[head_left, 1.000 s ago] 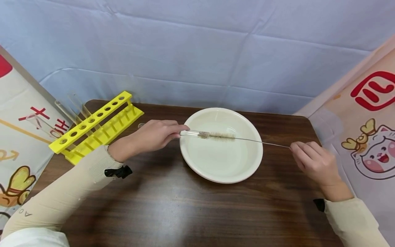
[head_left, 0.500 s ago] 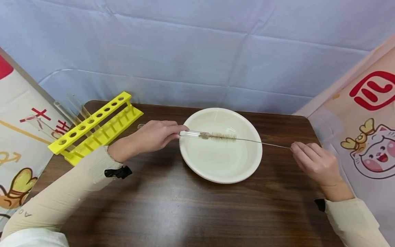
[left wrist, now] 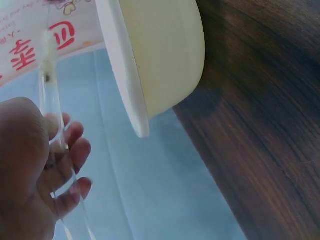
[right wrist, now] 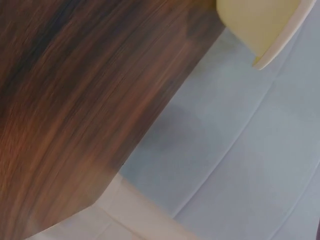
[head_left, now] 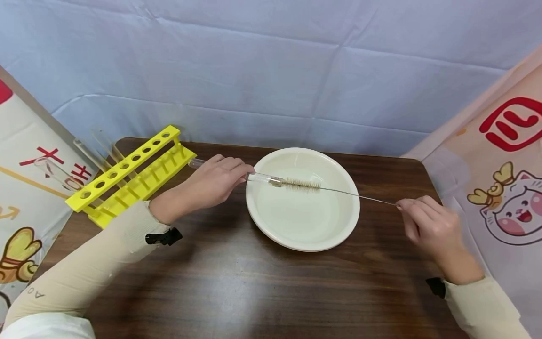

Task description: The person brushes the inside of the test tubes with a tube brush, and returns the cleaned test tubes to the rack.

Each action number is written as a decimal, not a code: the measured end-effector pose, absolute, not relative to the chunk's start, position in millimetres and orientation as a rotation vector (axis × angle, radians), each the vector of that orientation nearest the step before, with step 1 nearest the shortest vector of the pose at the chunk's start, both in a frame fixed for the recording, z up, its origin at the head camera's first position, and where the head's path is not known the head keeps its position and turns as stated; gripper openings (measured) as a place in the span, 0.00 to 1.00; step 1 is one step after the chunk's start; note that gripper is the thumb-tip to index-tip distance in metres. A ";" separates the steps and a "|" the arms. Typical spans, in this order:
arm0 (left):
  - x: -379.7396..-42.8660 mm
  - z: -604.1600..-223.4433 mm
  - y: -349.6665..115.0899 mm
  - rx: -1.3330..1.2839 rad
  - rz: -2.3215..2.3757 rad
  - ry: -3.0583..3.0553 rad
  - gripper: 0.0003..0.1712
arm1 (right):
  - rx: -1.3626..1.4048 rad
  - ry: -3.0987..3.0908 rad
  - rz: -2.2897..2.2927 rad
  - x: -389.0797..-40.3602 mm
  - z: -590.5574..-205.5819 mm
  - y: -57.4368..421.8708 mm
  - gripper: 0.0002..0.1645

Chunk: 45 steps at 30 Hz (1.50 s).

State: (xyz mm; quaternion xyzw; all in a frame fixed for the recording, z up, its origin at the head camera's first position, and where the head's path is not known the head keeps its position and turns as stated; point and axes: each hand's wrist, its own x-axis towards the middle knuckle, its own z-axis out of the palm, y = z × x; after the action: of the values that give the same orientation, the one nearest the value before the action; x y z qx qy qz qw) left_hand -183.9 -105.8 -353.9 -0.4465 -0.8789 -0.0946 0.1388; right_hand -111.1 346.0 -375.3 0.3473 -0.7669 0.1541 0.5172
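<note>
a pale blue cloth (head_left: pixel 271 70) hangs behind the basin. the dark wood-grained bench (head_left: pixel 254 287) spreads under and around it. the basin (head_left: pixel 296 221) itself is round, white and smooth-rimmed. left of the basin stands a yellow rack (head_left: pixel 130 162) with a row of round holes and pegs below, three clear glass tubes (head_left: pixel 90 154) in its far-left part.

the hands come next. the left hand (head_left: pixel 211 181), just left of the basin, has its fingers and thumb curled round a test tube. the right hand (head_left: pixel 432 226), well to the basin's right, pinches the end of a brush's wire between thumb and fingers.

the brush (head_left: pixel 301 185) runs nearly level above the basin: pale, tan bristles flare out over its middle, and a thin grey wire stretches past its right rim. the test tube (head_left: pixel 261 178) is clear, slim glass, lying almost flat across the space above the basin's left rim; the brush's tip sits inside its mouth, squeezed and brownish, while most bristles remain outside.

compared with half a second ago, the left hand's knuckles ride higher, more of the tube's rounded end shows beyond them, and tube and bristles have shifted slightly left over the basin. the right wrist has dropped a little; its pinch stays.
</note>
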 end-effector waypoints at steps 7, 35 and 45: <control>-181.4 -354.6 -102.1 -1.256 -0.202 -2.513 0.12 | 0.849 -1.859 0.402 -107.8 -373.6 342.5 0.24; -184.4 -360.7 -94.9 -1.297 -0.156 -2.427 0.13 | 0.822 -2.514 1.427 -111.2 -361.5 352.3 0.20; -184.2 -359.5 -87.8 -1.289 -0.148 -2.427 0.14 | 0.782 -2.548 1.581 -117.4 -363.9 329.6 0.20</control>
State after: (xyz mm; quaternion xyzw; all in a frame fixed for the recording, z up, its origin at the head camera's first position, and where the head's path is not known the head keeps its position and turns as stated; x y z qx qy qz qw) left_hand -184.2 -87.8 -359.5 -0.4595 -0.8653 -0.0527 0.1933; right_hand -117.4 329.6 -363.9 0.2524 -0.8221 0.5100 0.0214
